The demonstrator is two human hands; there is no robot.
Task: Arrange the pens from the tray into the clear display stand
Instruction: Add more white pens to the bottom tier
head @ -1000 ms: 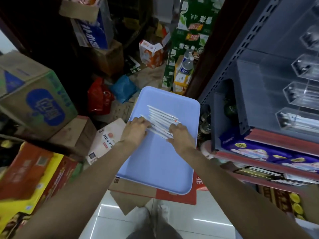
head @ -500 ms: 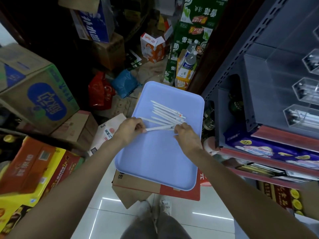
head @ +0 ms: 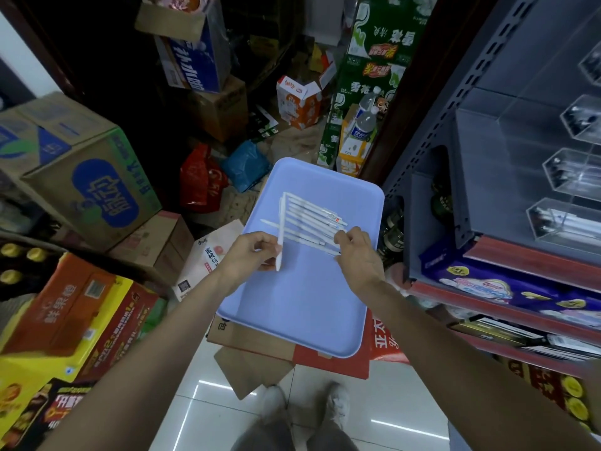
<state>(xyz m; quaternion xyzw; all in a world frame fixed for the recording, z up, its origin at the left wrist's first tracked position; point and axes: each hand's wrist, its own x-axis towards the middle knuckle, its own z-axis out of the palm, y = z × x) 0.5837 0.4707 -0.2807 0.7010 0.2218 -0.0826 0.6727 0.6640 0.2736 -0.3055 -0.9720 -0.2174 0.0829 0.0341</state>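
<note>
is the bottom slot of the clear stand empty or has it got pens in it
It has pens: white pens lie inside the bottom slot of the clear stand.

The clear display stand (head: 572,177) is cut off at the frame's right edge; its upper compartments' contents are too blurred to tell.

support: blue tray (head: 302,307) on flattened cardboard (head: 260,345) over tiled floor (head: 387,415) | on tray: row of white pens (head: 312,222) at its far end, lying side by side | near end bare
</note>
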